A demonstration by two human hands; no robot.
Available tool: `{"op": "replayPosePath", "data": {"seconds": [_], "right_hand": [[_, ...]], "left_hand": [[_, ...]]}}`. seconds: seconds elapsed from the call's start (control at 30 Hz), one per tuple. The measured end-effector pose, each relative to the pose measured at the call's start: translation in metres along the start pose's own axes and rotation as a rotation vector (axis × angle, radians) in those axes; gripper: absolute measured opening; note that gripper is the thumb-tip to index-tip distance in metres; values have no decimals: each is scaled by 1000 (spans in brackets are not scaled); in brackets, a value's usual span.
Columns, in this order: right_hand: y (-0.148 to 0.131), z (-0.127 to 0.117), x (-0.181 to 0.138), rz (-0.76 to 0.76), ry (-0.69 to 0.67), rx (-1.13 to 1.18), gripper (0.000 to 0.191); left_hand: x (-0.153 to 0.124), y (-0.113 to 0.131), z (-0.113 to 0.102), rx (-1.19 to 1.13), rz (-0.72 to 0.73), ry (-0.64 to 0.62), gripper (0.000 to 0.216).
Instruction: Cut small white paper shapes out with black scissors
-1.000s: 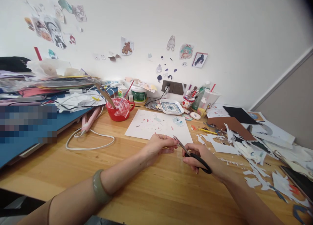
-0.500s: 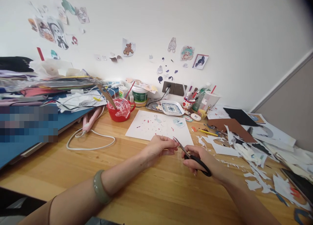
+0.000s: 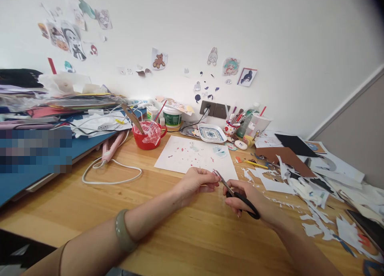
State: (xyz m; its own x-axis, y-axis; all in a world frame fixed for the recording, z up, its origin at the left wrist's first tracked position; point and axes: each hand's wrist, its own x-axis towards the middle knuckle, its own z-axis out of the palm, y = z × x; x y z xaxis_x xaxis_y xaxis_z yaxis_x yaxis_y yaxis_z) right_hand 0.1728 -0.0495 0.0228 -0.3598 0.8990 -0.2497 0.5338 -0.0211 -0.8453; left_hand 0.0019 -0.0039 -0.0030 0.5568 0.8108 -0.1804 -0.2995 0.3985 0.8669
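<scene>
My right hand (image 3: 244, 196) grips black-handled scissors (image 3: 237, 192), whose metal blades point up-left toward my left hand. My left hand (image 3: 196, 180) is closed in a pinch right at the blade tips, holding something too small to make out. Both hands hover over the wooden table (image 3: 180, 232), at the near edge of a white sheet (image 3: 195, 156) dotted with small coloured cut-outs. A green bangle (image 3: 123, 231) sits on my left wrist.
A red cup (image 3: 147, 135) with plastic wrap stands behind the sheet, beside a green-labelled tub (image 3: 172, 118) and a patterned dish (image 3: 211, 133). Paper scraps and dark card (image 3: 303, 176) cover the right side. A white cable (image 3: 111, 174) and stacked papers (image 3: 54, 104) lie left.
The hands have scarcely moved; the view has shifted slightly, and the scissors stay at my left fingertips.
</scene>
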Motion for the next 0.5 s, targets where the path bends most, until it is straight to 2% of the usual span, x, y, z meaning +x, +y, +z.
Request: {"op": "replayPosePath", "data": {"seconds": [0.37, 0.5], "right_hand": [[1, 0, 0, -38, -1, 29, 11], [0, 0, 1, -25, -6, 43, 14]], "left_hand": [[0, 1, -1, 36, -30, -45, 20], [0, 2, -2, 47, -12, -19, 17]]}}
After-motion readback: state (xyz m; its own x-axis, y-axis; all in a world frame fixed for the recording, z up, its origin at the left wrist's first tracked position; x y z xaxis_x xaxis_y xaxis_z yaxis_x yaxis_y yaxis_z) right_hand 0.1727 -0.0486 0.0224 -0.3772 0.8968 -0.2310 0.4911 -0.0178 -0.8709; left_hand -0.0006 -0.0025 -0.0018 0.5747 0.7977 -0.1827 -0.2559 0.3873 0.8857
